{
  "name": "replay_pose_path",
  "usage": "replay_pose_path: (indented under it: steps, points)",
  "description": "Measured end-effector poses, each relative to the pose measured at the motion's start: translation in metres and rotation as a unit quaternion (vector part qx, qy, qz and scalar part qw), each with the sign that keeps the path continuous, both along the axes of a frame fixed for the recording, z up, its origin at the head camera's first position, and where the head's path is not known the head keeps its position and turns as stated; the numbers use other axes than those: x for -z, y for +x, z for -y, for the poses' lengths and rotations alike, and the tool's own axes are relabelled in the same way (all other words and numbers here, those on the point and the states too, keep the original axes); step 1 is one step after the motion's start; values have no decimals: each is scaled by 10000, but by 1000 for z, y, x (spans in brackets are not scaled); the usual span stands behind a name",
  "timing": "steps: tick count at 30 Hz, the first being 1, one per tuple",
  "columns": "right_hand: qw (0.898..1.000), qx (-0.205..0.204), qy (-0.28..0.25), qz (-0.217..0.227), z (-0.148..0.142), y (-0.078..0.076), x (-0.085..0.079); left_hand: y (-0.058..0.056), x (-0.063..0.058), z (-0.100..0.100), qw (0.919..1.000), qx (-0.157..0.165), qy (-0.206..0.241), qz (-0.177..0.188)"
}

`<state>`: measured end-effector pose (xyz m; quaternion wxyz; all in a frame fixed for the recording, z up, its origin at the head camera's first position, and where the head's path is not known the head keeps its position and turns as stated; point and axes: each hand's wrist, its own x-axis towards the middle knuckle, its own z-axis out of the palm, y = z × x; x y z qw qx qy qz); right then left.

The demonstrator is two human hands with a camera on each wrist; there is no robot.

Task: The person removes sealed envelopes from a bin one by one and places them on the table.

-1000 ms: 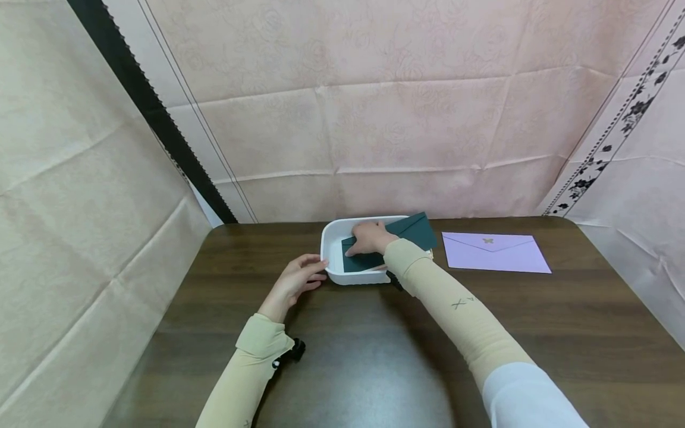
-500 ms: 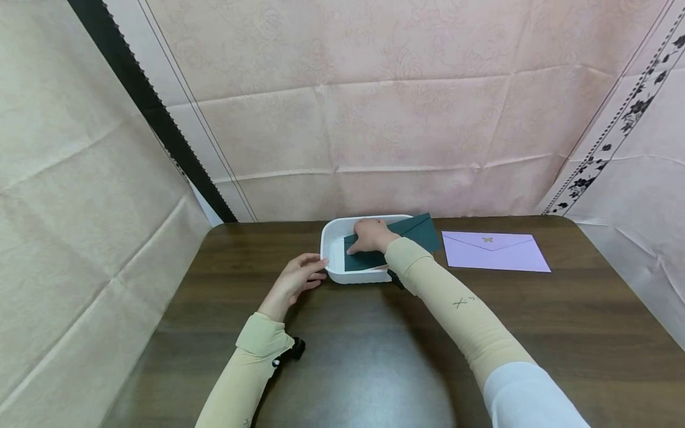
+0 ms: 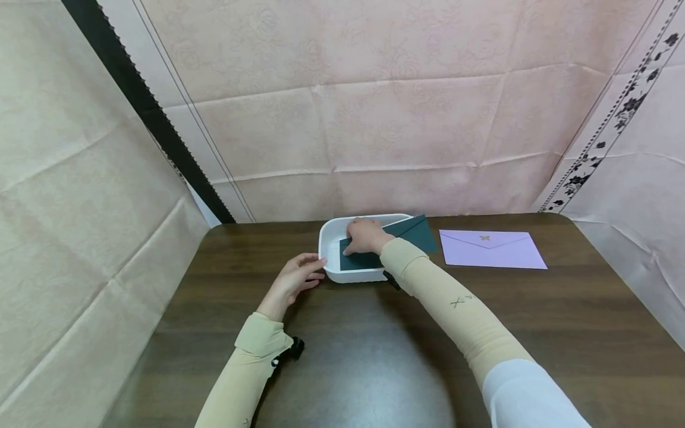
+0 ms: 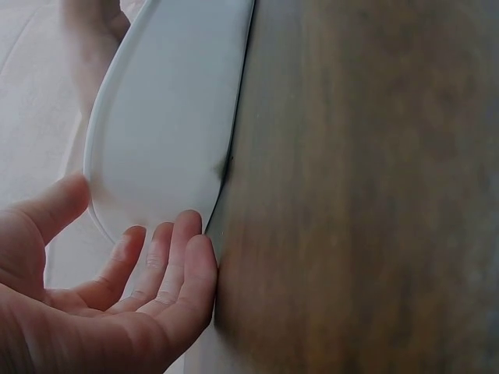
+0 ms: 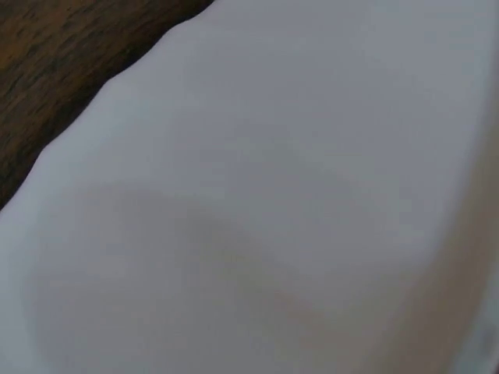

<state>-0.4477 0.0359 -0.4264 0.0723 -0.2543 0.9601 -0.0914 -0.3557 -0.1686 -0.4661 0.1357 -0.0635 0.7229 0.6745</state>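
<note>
Left hand (image 3: 296, 276): fingers relaxed, thumb touching the left end of a white tray (image 3: 355, 277).
Right hand (image 3: 366, 236): inside the tray, arm (image 3: 455, 309) stretched forward and leftward, thumb spread; whether it grips cannot be told.
Green envelope (image 3: 414, 233): beneath this nearer hand, partly inside the tray, long axis slanting toward far right.
Lilac envelope (image 3: 491, 249): flat on the counter (image 3: 342, 368).

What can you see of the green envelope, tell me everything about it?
The envelope is dark green, flat and looks like paper, with slanting flap lines near its upper edge. It lies askew: its left end is inside the white tub and its right end sticks out past the tub's right side. The right hand is on its left half, partly hiding it; whether it grips or only presses is unclear.
</note>
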Motion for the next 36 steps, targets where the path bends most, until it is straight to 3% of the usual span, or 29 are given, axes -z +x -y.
replay_pose_path:
  steps: [16, 26, 36]
  points:
    - [9991, -38, 357, 237, -6, -10, 2, 0, 3, 2, 10000, -54, 44, 36]
    - [9994, -249, 251, 51, -3, -1, -10, -1, 2, 3, 10000, -35, 9, -12]
    - [9996, -174, 123, 186, -1, 0, -9, -3, 5, 3, 9999, 39, 67, -74]
